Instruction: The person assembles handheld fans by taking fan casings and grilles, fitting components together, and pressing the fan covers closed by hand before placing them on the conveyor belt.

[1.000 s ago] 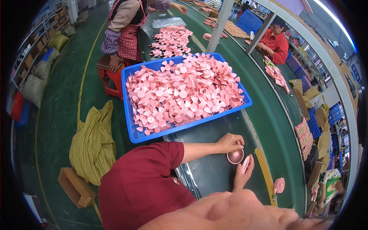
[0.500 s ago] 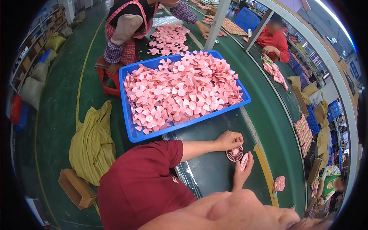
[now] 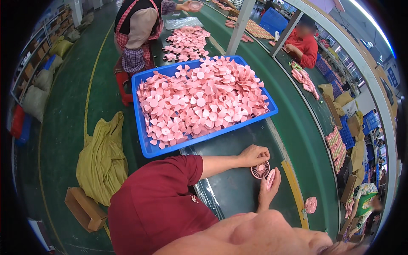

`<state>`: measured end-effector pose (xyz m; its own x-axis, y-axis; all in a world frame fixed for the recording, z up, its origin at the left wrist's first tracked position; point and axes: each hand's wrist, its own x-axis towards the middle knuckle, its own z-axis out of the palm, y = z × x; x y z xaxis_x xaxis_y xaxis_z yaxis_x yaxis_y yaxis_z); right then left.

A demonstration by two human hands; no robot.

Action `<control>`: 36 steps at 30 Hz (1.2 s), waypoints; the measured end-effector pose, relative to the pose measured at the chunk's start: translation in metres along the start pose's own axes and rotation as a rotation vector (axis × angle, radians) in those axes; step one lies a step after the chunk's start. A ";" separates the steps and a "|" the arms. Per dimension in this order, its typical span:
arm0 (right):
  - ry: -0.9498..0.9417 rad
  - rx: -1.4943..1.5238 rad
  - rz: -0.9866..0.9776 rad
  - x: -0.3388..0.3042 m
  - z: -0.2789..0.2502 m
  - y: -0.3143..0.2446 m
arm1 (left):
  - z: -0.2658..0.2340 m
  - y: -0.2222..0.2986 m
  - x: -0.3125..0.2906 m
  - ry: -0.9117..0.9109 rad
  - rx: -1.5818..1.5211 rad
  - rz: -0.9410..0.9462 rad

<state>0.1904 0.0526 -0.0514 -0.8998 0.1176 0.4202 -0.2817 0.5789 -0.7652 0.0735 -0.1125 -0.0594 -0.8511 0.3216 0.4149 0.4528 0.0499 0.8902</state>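
Observation:
My left hand [image 3: 253, 156] reaches in from the left, its fingers closed at the upper edge of a round pink fan grille [image 3: 260, 171] with spoke-like slots. Just below it, my right hand [image 3: 269, 194] grips a second pink fan part [image 3: 270, 180], seen nearly edge-on, which looks like another grille. The two parts are close together; whether they touch I cannot tell. Beyond my hands, a blue tray [image 3: 204, 139] is heaped with pink fan blades [image 3: 199, 102].
A yellow strip [image 3: 294, 191] edges the green belt [image 3: 297, 157], where a round pink fan part [image 3: 310, 205] lies. Across the tray, a co-worker in a checked apron sits by more pink blades [image 3: 187, 42]. A metal post [image 3: 241, 27] stands beyond. Left are an olive sack [image 3: 102, 159] and cardboard box [image 3: 86, 208].
My hands and both fan parts stay nearly still. The co-worker beyond the tray has shifted left and now holds up a round pink part. The person in red has drawn their hands in.

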 end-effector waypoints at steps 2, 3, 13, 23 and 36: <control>-0.002 0.002 0.004 0.000 0.000 -0.001 | 0.001 -0.001 0.000 0.005 0.017 0.028; -0.002 0.002 0.004 0.000 0.001 0.000 | 0.001 0.000 0.000 0.003 0.002 0.022; -0.014 -0.005 -0.005 0.000 0.000 0.000 | 0.001 -0.003 0.000 0.013 -0.004 0.053; -0.009 -0.025 -0.003 0.000 0.001 0.000 | 0.001 0.002 0.000 0.014 -0.020 0.010; -0.020 -0.033 -0.001 0.001 0.000 0.001 | 0.000 0.006 0.000 -0.006 -0.045 -0.019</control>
<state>0.1897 0.0529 -0.0515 -0.9061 0.1008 0.4109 -0.2720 0.6053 -0.7481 0.0762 -0.1127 -0.0544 -0.8578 0.3265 0.3969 0.4241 0.0133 0.9055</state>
